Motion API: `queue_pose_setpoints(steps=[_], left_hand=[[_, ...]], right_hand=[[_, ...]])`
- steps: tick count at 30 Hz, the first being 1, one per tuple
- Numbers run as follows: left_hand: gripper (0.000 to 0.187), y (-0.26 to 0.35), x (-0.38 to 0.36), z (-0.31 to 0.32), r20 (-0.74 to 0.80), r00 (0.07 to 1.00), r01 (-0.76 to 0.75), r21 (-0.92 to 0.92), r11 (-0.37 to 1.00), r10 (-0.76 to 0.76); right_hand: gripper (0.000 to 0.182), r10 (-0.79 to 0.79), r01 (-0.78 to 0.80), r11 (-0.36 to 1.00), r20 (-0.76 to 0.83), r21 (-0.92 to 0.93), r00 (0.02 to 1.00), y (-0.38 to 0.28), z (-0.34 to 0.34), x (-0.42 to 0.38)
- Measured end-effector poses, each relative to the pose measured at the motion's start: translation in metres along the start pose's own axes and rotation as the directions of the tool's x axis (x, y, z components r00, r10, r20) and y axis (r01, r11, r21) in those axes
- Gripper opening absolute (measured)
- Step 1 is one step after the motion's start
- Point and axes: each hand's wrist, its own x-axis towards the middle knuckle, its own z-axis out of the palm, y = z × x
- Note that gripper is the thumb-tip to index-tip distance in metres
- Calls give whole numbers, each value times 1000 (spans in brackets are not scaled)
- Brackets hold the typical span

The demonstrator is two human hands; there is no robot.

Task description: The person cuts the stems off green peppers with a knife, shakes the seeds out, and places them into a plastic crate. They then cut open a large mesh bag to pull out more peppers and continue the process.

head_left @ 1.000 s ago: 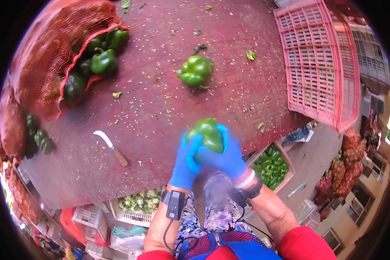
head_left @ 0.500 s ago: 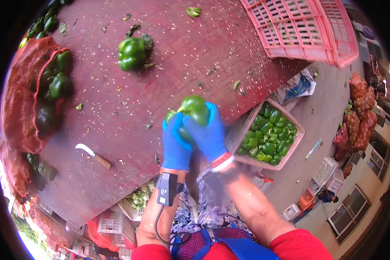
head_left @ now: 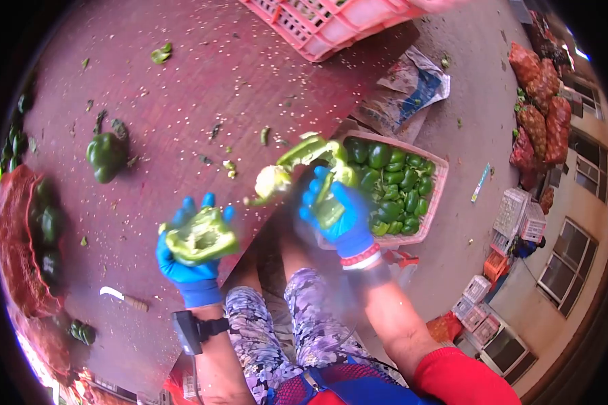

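In the head view my left hand (head_left: 186, 273), in a blue glove, is closed around a broken-open green bell pepper half (head_left: 201, 237), its pale inside facing up. My right hand (head_left: 352, 219), also gloved, grips another torn pepper piece (head_left: 330, 208). Beyond its fingers, a curved strip of pepper (head_left: 309, 151) and a pale seedy core (head_left: 273, 181) show at the table's edge, slightly blurred. A whole green bell pepper (head_left: 107, 156) lies on the red table (head_left: 182, 115). The curved knife (head_left: 132, 301) rests to the left of my left hand.
A crate (head_left: 440, 196) filled with green peppers stands just beyond my right hand. Pink plastic baskets (head_left: 338, 30) sit at the table's far edge. Red mesh sacks (head_left: 17, 236) of peppers lie at left. Seeds and scraps are strewn over the table.
The pepper held between both hands is now torn apart. My left hand has moved left with one half, my right hand right with another piece. The view has shifted.
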Motion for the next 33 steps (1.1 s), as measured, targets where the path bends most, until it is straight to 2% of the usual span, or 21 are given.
queue_pose_setpoints(steps=[3,4,5,6,8,9,10,11,12,14,17,19,20,21,22,24,26,27,28,30,33], left_hand=[[42,2,1,-3,-91,996,16,154,988,-2],[40,-1,0,-4,-139,990,21,192,981,6],[44,-5,0,-6,-56,996,76,194,978,-66],[43,-13,0,-7,-85,993,101,210,972,-85],[42,-31,-2,-4,-139,983,154,240,958,-123],[41,-38,-7,-1,-189,968,221,310,925,-167],[42,-43,-12,-20,-195,978,165,512,843,-73],[42,-51,-14,-19,-189,967,246,495,833,-173],[41,-59,-20,-18,-188,946,324,478,816,-265],[44,-66,-35,-30,-521,840,500,634,590,-151],[49,-83,-28,-28,-446,862,479,555,680,-243],[49,-82,-19,-29,-407,859,498,526,690,-310],[50,-93,-9,-15,-261,896,444,536,718,-359],[51,-93,-8,-17,-307,886,463,541,702,-348],[51,-92,-7,-19,-348,875,482,545,686,-337],[50,-97,-3,-19,-289,862,507,451,735,-417],[50,-102,-4,-24,-259,841,541,387,747,-475],[49,-105,-5,-27,-255,826,563,374,737,-502],[49,-108,-5,-29,-246,811,584,363,726,-530],[47,-121,-7,-26,-266,793,609,372,700,-549],[45,-130,-9,-33,-293,769,637,426,642,-568]], right_hand=[[57,-98,57,836,-46,-545,994,-9,-6,-17],[59,-101,82,796,3,-600,995,-8,-2,-22],[62,-102,109,752,49,-650,994,-5,9,-26],[64,-105,140,704,93,-697,990,-2,18,-29],[64,-184,200,500,122,-843,975,9,11,-22],[66,-190,163,354,100,-921,977,7,18,-23],[69,-200,122,200,81,-972,976,6,25,-23],[71,-192,240,395,176,-887,966,15,21,-24],[72,-184,350,397,300,-849,936,16,28,-26],[70,-167,400,420,364,-815,916,20,37,-29],[67,-198,396,-33,394,-918,898,11,18,-34],[67,-248,434,-130,453,-892,856,2,-2,-44],[67,-272,440,-177,473,-881,838,-2,-14,-56],[66,-299,441,-230,494,-868,817,-9,-26,-68],[68,-361,331,-118,351,-936,864,-16,-38,-82],[73,-423,158,275,28,-948,906,-35,-55,-107],[80,-394,133,638,-174,-758,903,-56,-73,-120],[86,-378,189,789,-220,-584,899,-67,-74,-124],[89,-371,211,796,-183,-567,910,-78,-104,-128],[83,-328,224,912,-280,-345,902,-99,-115,-122],[78,-580,170,596,-275,-784,767,-102,-100,-105]])
